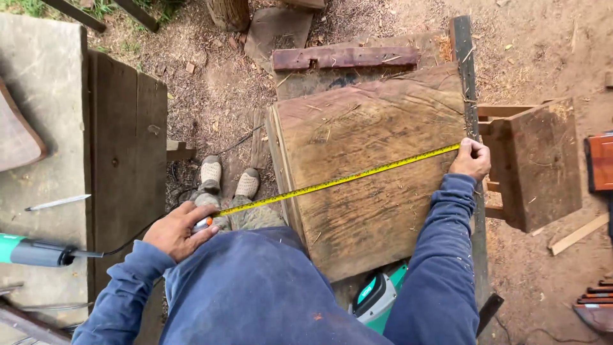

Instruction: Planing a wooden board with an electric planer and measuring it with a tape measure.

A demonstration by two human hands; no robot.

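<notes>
Dirt yard, rough wooden slab [377, 185], taut yellow tape measure [338, 182].

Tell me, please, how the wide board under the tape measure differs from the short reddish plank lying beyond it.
The wide board is broad, pale brown and crossed by the yellow tape; the reddish plank is narrow, darker red and untouched. The board lies tilted in view, the plank nearly level. Both are rough, weathered wood.

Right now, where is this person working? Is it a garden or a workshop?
It looks like an outdoor woodworking yard. The ground is bare dirt strewn with wood chips, a big rough wooden board is being measured with a yellow tape measure, and a green power tool lies below the board.
</notes>
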